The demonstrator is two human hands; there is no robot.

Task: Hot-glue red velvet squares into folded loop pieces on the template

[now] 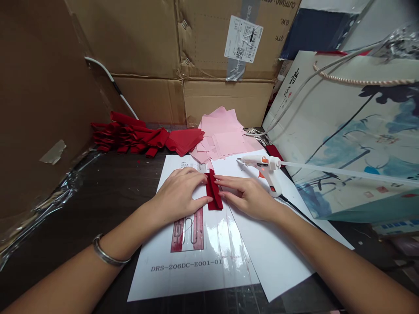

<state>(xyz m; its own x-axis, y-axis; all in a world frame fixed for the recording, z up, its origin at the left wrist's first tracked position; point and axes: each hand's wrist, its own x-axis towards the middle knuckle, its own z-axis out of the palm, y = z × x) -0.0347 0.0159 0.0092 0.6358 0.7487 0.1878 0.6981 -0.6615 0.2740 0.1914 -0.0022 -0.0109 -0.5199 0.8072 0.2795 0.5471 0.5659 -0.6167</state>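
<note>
One folded red strip [214, 192] lies on the printed sheet [183, 283] between the left hand [183, 192] and the right hand [252, 196], each with thumb and fingers spread along an edge, pressing rather than pinching. Its folding looks well along; whether it is stuck, I cannot tell. Folded red pieces [131, 135] lie heaped behind; flat red squares [186, 141] and pink sheets [229, 144] look unworked. The glue gun [270, 174] and its cord [291, 203] crowd the right hand's side, near the paper bag [353, 131].

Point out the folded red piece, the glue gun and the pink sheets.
Folded red piece [214, 192]: head view, middle of its length.
Glue gun [270, 171]: head view, white body where barrel meets handle.
Pink sheets [228, 143]: head view, front sheet of the pile.
</note>
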